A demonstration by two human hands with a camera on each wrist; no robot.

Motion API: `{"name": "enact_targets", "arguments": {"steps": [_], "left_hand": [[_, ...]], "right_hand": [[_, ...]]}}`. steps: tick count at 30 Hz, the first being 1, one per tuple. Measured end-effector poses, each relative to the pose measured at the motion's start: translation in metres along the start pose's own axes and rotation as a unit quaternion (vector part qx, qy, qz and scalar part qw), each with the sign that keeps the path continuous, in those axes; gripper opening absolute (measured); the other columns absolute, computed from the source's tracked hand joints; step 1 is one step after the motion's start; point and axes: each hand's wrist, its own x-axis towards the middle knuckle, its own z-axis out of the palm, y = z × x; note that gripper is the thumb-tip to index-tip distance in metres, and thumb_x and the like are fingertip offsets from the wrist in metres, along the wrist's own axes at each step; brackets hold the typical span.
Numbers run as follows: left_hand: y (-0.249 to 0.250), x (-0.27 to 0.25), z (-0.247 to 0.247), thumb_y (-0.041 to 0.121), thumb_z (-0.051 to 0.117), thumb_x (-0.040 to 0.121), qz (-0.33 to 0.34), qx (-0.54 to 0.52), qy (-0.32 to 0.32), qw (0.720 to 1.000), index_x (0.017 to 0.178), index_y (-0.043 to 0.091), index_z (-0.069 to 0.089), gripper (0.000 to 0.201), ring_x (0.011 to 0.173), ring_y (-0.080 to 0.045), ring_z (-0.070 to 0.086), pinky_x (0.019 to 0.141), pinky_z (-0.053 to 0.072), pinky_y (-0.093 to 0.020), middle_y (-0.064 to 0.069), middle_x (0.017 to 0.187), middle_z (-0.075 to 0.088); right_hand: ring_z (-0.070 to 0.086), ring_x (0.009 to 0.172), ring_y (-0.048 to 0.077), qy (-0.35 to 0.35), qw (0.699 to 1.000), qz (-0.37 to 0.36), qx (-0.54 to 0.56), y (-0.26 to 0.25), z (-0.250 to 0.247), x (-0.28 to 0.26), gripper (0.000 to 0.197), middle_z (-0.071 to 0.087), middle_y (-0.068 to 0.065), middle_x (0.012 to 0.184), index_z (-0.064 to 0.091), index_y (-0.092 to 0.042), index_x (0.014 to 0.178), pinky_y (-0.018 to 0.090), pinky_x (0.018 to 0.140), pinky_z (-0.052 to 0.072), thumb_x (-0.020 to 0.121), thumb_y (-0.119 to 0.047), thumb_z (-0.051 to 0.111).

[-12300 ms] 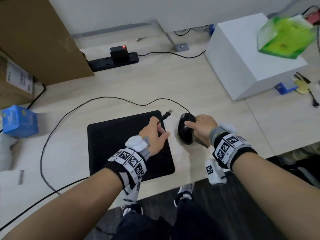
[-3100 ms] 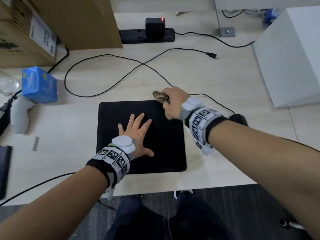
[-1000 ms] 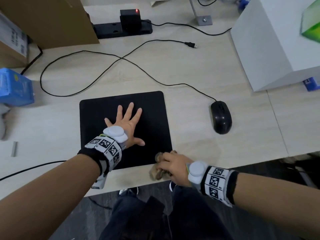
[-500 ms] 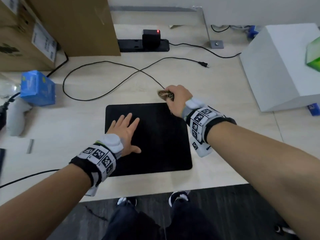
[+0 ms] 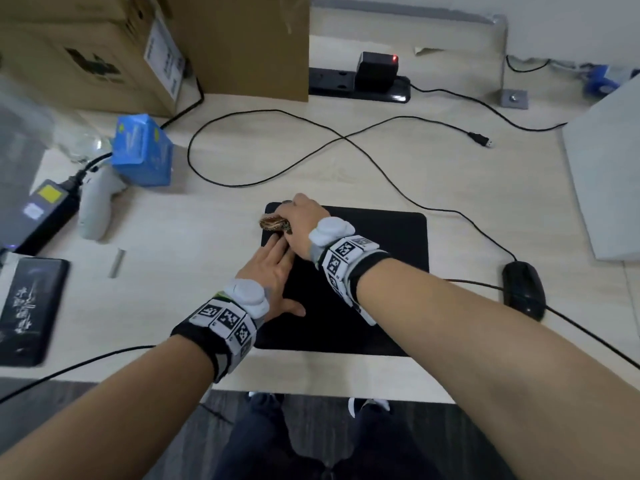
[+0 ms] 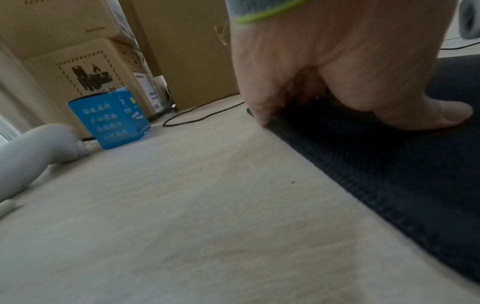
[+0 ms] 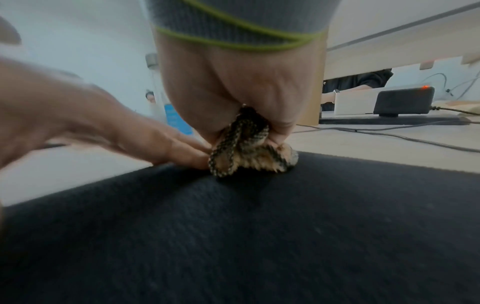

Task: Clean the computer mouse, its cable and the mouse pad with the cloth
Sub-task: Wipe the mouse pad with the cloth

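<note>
A small blue cardboard carton [image 5: 143, 150] stands near the desk's left edge, brown cardboard boxes [image 5: 104, 50] behind it; a black power strip [image 5: 360, 86] lies along the far edge.

Little can be read here. The upper brown cardboard box [image 6: 52, 24] carries small print, seemingly "Made in China". The lower brown cardboard carton [image 6: 88, 78] bears a black battery-and-flame warning sign with "R1" beneath. The blue box's [image 6: 111, 121] white characters are unreadable.
</note>
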Motion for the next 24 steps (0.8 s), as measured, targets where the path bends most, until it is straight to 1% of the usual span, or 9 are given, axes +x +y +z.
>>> {"name": "enact_targets", "arguments": {"steps": [4, 6, 8, 9, 13, 16, 18, 20, 24], "left_hand": [[0.000, -0.001, -0.003, 0.069, 0.066, 0.068, -0.006, 0.021, -0.020, 1.000, 0.152, 0.011, -0.010, 0.127, 0.147, -0.025, -0.016, 0.119, -0.004, -0.033, -0.007, 0.161, -0.013], [0.001, -0.002, -0.004, 0.069, 0.064, 0.072, -0.015, 0.025, -0.039, 0.999, 0.151, 0.012, -0.012, 0.124, 0.147, -0.023, -0.018, 0.119, -0.003, -0.032, -0.005, 0.160, -0.020], [0.002, -0.002, -0.006, 0.067, 0.064, 0.073, -0.020, 0.018, -0.053, 0.998, 0.151, 0.013, -0.013, 0.122, 0.147, -0.022, -0.019, 0.119, -0.002, -0.032, -0.003, 0.159, -0.023], [0.002, -0.003, -0.006, 0.066, 0.065, 0.074, -0.021, 0.014, -0.056, 0.998, 0.151, 0.013, -0.013, 0.122, 0.147, -0.022, -0.019, 0.119, -0.002, -0.032, -0.003, 0.159, -0.024], [0.005, -0.003, -0.009, 0.063, 0.067, 0.073, -0.023, 0.016, -0.059, 0.998, 0.151, 0.011, -0.013, 0.123, 0.147, -0.024, -0.017, 0.120, 0.001, -0.034, -0.004, 0.159, -0.023], [0.004, -0.003, -0.016, 0.059, 0.068, 0.076, -0.010, 0.019, -0.050, 0.999, 0.152, 0.010, -0.009, 0.118, 0.148, -0.024, -0.014, 0.121, 0.007, -0.034, -0.004, 0.160, -0.021], [-0.002, -0.004, -0.020, 0.056, 0.067, 0.079, 0.007, 0.017, -0.038, 0.999, 0.153, 0.011, -0.005, 0.113, 0.148, -0.021, -0.012, 0.119, 0.008, -0.030, -0.002, 0.161, -0.018], [-0.013, -0.008, -0.023, 0.054, 0.066, 0.080, 0.024, 0.042, -0.034, 0.998, 0.153, 0.010, -0.002, 0.109, 0.149, -0.021, -0.009, 0.118, 0.007, -0.028, -0.003, 0.161, -0.015], [-0.028, -0.011, -0.015, 0.059, 0.060, 0.082, 0.041, 0.082, -0.055, 0.994, 0.153, 0.008, 0.001, 0.105, 0.149, -0.024, -0.006, 0.120, 0.005, -0.032, -0.008, 0.161, -0.013]], "right_hand": [[0.058, 0.101, 0.036, -0.025, 0.999, -0.005, -0.033, 0.016, -0.007, -0.003, 0.036, 0.049, 0.014, 0.119, 0.058, -0.015, 0.120, 0.039, 0.087, 0.048, 0.085, -0.010, 0.054], [0.058, 0.100, 0.036, -0.014, 0.999, 0.016, -0.039, 0.037, -0.017, -0.017, 0.034, 0.049, 0.013, 0.121, 0.059, -0.015, 0.116, 0.037, 0.086, 0.049, 0.083, -0.009, 0.055], [0.058, 0.102, 0.033, 0.014, 0.997, 0.059, -0.040, 0.070, -0.029, -0.040, 0.034, 0.051, 0.010, 0.119, 0.061, -0.017, 0.111, 0.026, 0.083, 0.043, 0.079, -0.007, 0.057], [0.058, 0.102, 0.032, 0.031, 0.996, 0.080, -0.039, 0.089, -0.034, -0.054, 0.034, 0.053, 0.009, 0.117, 0.063, -0.018, 0.109, 0.024, 0.081, 0.042, 0.077, -0.006, 0.059], [0.060, 0.098, 0.032, 0.017, 0.987, 0.147, -0.064, 0.131, -0.057, -0.099, 0.036, 0.053, 0.008, 0.114, 0.064, -0.017, 0.111, 0.031, 0.082, 0.048, 0.076, -0.007, 0.064], [0.060, 0.093, 0.033, 0.042, 0.984, 0.158, -0.072, 0.113, -0.065, -0.084, 0.031, 0.052, 0.009, 0.112, 0.064, -0.018, 0.111, 0.031, 0.078, 0.048, 0.081, -0.015, 0.062], [0.059, 0.090, 0.034, 0.069, 0.988, 0.124, -0.054, 0.086, -0.062, -0.060, 0.030, 0.052, 0.010, 0.110, 0.063, -0.018, 0.112, 0.029, 0.076, 0.046, 0.082, -0.019, 0.060], [0.059, 0.091, 0.034, 0.073, 0.993, 0.084, -0.026, 0.053, -0.052, -0.030, 0.033, 0.051, 0.011, 0.113, 0.062, -0.019, 0.116, 0.030, 0.078, 0.048, 0.083, -0.019, 0.059], [0.058, 0.098, 0.031, 0.053, 0.998, 0.019, -0.016, -0.009, -0.021, 0.024, 0.038, 0.049, 0.010, 0.118, 0.060, -0.018, 0.121, 0.029, 0.083, 0.045, 0.084, -0.012, 0.057]]}}
